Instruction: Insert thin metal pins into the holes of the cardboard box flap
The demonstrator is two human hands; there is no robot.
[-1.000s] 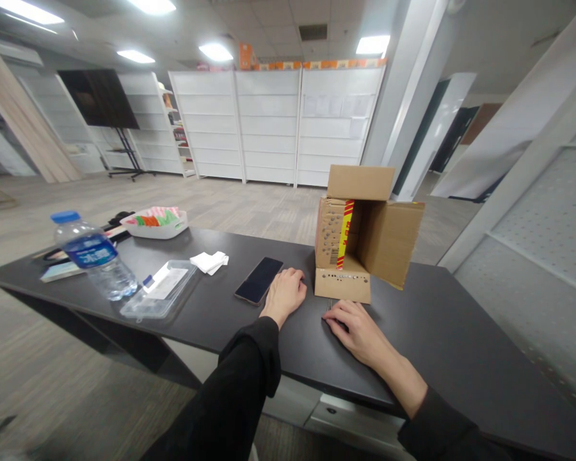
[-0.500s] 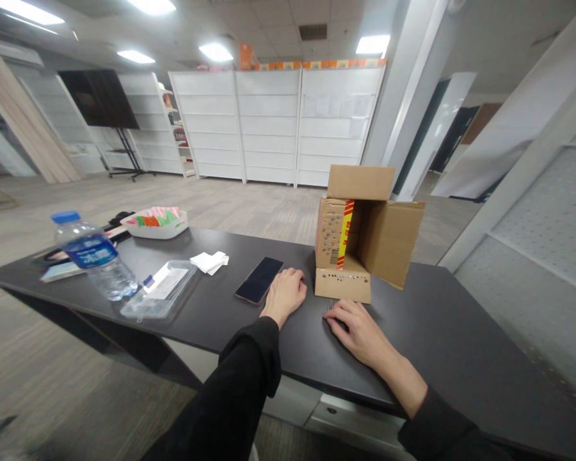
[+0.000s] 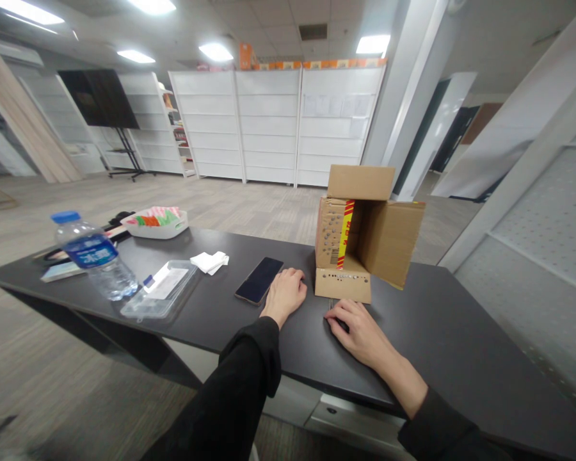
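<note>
While left hand (image 3: 285,293) chills half-curled and empty, phone (image 3: 258,282) at its ten o'clock, right hand (image 3: 355,323) pinches some thin metal thing (image 3: 331,304).

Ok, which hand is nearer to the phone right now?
Left. The left hand lies just to the right of the phone; whether they touch is unclear. The right hand is farther right, in front of the cardboard box.

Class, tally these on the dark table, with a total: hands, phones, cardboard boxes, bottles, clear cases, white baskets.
Bare hands: 2
Black rectangular smartphone: 1
Brown open cardboard box: 1
Clear blue-capped plastic bottle: 1
Flat clear plastic case: 1
White plastic basket: 1
Total: 7
</note>
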